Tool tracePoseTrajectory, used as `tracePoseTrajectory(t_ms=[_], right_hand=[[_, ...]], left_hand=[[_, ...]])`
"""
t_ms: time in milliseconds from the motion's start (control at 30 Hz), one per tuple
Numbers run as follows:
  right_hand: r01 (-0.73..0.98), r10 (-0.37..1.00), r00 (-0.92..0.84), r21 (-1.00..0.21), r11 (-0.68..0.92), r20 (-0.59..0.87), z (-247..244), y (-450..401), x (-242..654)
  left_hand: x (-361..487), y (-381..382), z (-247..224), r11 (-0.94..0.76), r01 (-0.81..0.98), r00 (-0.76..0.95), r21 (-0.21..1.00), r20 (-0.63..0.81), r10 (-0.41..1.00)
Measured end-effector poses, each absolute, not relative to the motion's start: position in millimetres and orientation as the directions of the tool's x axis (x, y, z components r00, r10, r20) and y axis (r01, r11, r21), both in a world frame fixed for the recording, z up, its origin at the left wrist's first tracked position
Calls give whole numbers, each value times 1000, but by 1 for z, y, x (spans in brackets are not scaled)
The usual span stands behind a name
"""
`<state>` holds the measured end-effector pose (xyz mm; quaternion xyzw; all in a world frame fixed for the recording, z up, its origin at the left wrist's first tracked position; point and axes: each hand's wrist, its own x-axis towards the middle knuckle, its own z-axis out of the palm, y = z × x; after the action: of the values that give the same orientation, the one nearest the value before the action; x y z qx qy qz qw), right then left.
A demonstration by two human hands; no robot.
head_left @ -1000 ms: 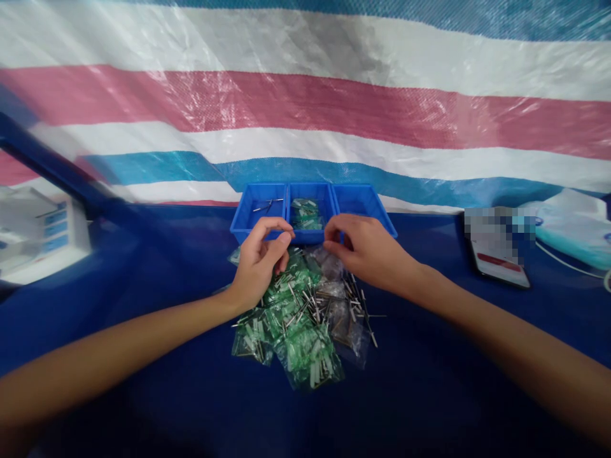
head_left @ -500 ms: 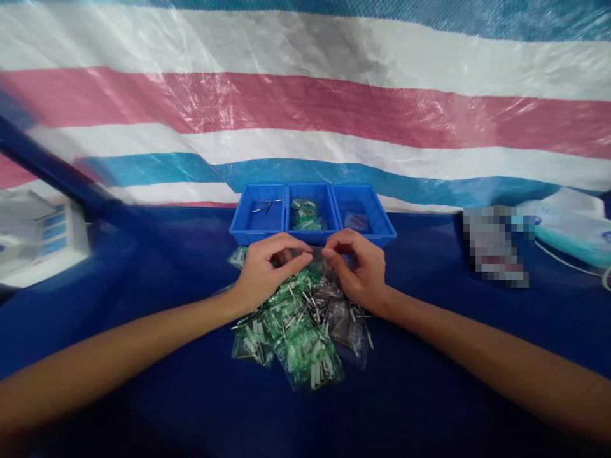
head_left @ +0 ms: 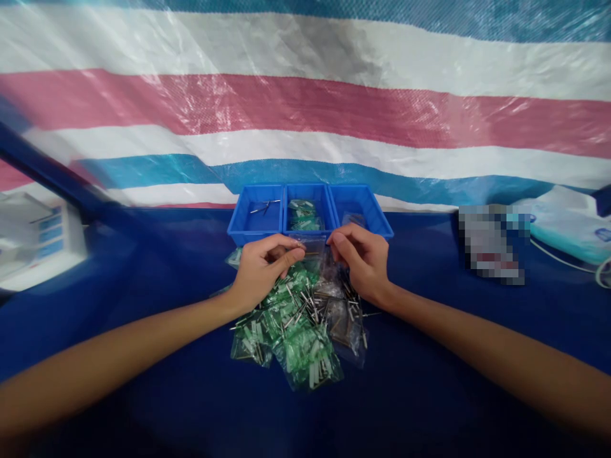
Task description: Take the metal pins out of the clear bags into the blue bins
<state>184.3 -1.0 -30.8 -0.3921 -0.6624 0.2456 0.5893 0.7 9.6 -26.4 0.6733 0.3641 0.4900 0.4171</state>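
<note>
A dark blue glossy tabletop (head_left: 143, 407) fills the foreground, and behind it — from nine o'clock across to three — hangs a woven plastic tarpaulin (head_left: 305, 102) striped white, pink and blue, its creased sheen catching soft light.

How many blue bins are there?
3, side by side beyond the hands: the left bin holds loose metal pins, the middle bin holds green packets, and the right bin holds a clear bag, partly hidden by the right hand.

Three trays (head_left: 310, 213) sit side by side at frame centre on the bench (head_left: 429, 381); the pile of bags (head_left: 296, 331) lies below them; a box (head_left: 33, 238) sits far left.
</note>
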Motion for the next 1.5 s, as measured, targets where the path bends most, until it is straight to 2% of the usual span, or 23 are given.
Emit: tracePoseTrajectory(t_ms=[67, 300, 600, 800, 1500], right_hand=[[247, 807, -55, -775, 581, 588, -34, -2, 184], [357, 700, -206, -613, 704, 684, -35, -5, 184], [365, 655, -297, -552, 750, 695, -36, -6, 182], [391, 686, -291, -572, 721, 667, -37, -5, 181], [470, 660, -216, -516, 716, 720, -38, -6, 181]], left_hand=[[1, 9, -26, -380, 66, 253, 923, 353, 901], [0, 9, -26, -379, 71, 241, 923, 353, 904], [0, 8, -27, -418, 73, 258, 906, 387, 885], [1, 8, -25, -431, 58, 271, 900, 402, 875], [-1, 8, -25, -406, 136, 355, 904, 338, 872]])
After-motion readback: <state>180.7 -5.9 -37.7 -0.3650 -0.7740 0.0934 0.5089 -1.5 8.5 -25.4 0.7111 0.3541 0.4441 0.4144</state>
